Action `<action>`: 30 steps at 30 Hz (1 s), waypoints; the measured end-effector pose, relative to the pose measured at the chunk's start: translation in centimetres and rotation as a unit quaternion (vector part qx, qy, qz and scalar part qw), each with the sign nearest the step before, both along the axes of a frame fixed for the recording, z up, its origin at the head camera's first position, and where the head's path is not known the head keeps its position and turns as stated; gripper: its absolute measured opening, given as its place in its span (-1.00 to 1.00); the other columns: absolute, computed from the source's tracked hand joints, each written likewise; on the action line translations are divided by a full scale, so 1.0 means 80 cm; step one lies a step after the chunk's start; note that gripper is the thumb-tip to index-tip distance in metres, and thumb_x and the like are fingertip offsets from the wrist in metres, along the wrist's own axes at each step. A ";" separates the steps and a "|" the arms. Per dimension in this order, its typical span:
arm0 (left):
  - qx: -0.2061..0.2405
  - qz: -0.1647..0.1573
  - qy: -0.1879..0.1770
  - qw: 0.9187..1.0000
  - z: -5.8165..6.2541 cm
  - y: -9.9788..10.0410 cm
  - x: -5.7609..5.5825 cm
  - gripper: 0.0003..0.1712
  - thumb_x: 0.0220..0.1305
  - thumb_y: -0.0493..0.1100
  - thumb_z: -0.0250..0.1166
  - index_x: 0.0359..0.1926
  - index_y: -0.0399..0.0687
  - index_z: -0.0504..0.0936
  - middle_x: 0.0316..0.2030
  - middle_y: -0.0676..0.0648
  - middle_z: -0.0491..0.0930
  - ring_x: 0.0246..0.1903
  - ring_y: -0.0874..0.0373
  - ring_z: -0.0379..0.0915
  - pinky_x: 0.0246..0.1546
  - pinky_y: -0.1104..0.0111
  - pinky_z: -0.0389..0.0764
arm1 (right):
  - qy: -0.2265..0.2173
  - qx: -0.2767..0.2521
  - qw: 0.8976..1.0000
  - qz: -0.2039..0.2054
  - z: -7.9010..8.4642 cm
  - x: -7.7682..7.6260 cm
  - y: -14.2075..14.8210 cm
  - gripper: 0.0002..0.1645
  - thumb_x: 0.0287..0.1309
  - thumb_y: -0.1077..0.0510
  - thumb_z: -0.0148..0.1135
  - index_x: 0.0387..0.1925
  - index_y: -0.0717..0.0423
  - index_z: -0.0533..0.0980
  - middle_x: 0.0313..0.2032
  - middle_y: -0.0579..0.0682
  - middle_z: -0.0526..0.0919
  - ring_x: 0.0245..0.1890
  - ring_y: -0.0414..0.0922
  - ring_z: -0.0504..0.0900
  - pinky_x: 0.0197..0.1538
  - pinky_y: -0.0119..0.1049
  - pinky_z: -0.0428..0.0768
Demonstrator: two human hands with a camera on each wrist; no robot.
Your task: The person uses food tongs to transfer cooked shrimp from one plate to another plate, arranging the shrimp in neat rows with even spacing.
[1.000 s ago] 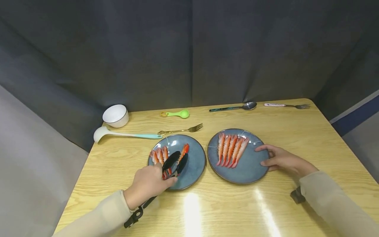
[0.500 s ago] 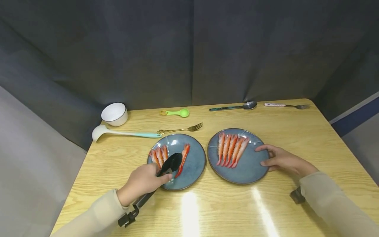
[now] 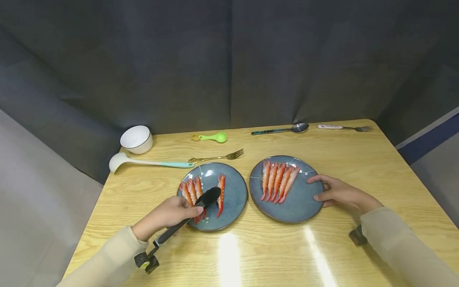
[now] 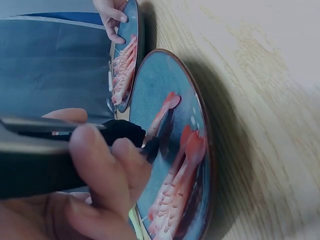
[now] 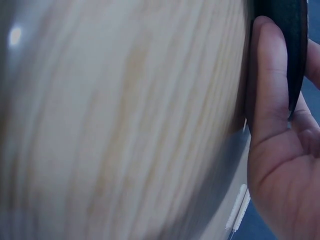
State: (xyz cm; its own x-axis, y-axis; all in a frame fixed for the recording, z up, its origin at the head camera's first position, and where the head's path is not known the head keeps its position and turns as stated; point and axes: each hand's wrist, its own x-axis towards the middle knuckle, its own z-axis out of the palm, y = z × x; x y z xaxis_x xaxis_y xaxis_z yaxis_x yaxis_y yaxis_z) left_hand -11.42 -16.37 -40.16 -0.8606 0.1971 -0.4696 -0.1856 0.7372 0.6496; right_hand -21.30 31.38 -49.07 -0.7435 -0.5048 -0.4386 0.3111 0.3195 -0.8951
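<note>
My left hand (image 3: 168, 213) grips black-tipped tongs (image 3: 209, 196) above the left blue plate (image 3: 234, 193). The tongs' tips are close together, just left of a single orange-and-white shrimp (image 3: 220, 199) on that plate. Three more shrimp (image 3: 191, 189) lie side by side at the plate's left, partly hidden by hand and tongs. In the left wrist view, fingers curl round the tongs (image 4: 122, 131). My right hand (image 3: 344, 194) pinches the right rim of the second blue plate (image 3: 301, 201), with thumb on top and some fingers underneath. Several shrimp (image 3: 277, 181) line its left side.
Behind the plates lie a gold fork (image 3: 218, 157), a green measuring spoon (image 3: 218, 137), a dark-handled spoon (image 3: 297, 128) and a pale-handled fork (image 3: 358, 128). A white bowl (image 3: 136, 139) and a ladle (image 3: 143, 161) occupy the back left. A dark curtain (image 3: 229, 67) backs the table.
Spread round the lone shrimp a second ago, the tongs have come off it and drawn together, shifting left. The shrimp lies straighter on the plate. My right hand keeps its hold.
</note>
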 end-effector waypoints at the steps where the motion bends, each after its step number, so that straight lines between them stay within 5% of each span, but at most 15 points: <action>1: -0.005 -0.003 0.008 1.000 0.000 0.000 0.000 -0.42 -0.04 0.34 0.14 -0.65 -0.10 0.41 -0.79 0.03 0.27 -0.87 0.19 0.24 -0.80 0.33 0.29 | -0.002 -0.007 1.000 0.001 0.000 0.000 0.000 -0.25 -0.06 0.30 0.23 0.16 0.23 0.08 0.14 0.34 -0.05 -0.15 0.05 0.46 -0.20 -0.08 0.48; 9: -0.020 -0.029 0.075 0.997 0.005 0.008 -0.005 -0.39 -0.02 0.32 0.14 -0.74 -0.10 0.28 -0.82 0.07 0.07 -0.79 0.22 -0.09 -0.72 0.41 0.06 | -0.006 -0.042 0.999 0.013 0.001 0.003 0.001 -0.28 -0.01 0.34 0.18 0.15 0.28 0.05 0.14 0.32 -0.13 -0.15 0.05 0.47 -0.18 -0.06 0.47; 15: -0.030 -0.079 0.144 0.986 0.017 0.030 -0.013 -0.50 -0.01 0.30 0.14 -0.51 -0.06 0.50 -0.82 0.12 0.19 -0.80 0.29 0.04 -0.66 0.41 0.21 | -0.005 -0.043 0.999 0.015 0.002 0.003 -0.001 -0.28 0.00 0.34 0.16 0.16 0.27 0.03 0.14 0.32 -0.12 -0.14 0.04 0.46 -0.17 -0.06 0.46; 19: -0.023 -0.136 0.169 0.976 0.020 0.056 -0.024 -0.47 0.00 0.31 0.12 -0.25 -0.01 0.53 -0.84 0.12 0.28 -0.84 0.31 0.10 -0.67 0.38 0.32 | -0.002 -0.043 0.999 0.014 0.001 0.002 -0.006 -0.25 0.00 0.31 0.17 0.19 0.24 0.03 0.18 0.29 -0.12 -0.11 0.04 0.43 -0.15 -0.09 0.46; 26: -0.034 -0.210 0.192 0.958 0.015 0.118 -0.048 -0.51 0.00 0.34 0.09 -0.41 0.03 0.52 -0.86 0.14 0.20 -0.84 0.31 0.03 -0.74 0.44 0.21 | -0.007 -0.068 0.997 0.027 -0.003 0.002 -0.017 -0.17 0.05 0.35 0.11 0.28 0.11 -0.08 0.22 0.31 -0.17 -0.05 0.06 0.39 -0.14 -0.05 0.44; 30: -0.046 -0.223 0.184 0.956 0.011 0.146 -0.055 -0.49 0.00 0.35 0.08 -0.49 -0.01 0.48 -0.83 0.14 0.18 -0.81 0.30 0.02 -0.73 0.46 0.15 | -0.018 -0.090 0.995 0.027 -0.005 0.005 -0.023 -0.12 0.05 0.37 0.10 0.30 0.02 -0.13 0.24 0.30 -0.18 -0.03 0.06 0.40 -0.14 0.00 0.43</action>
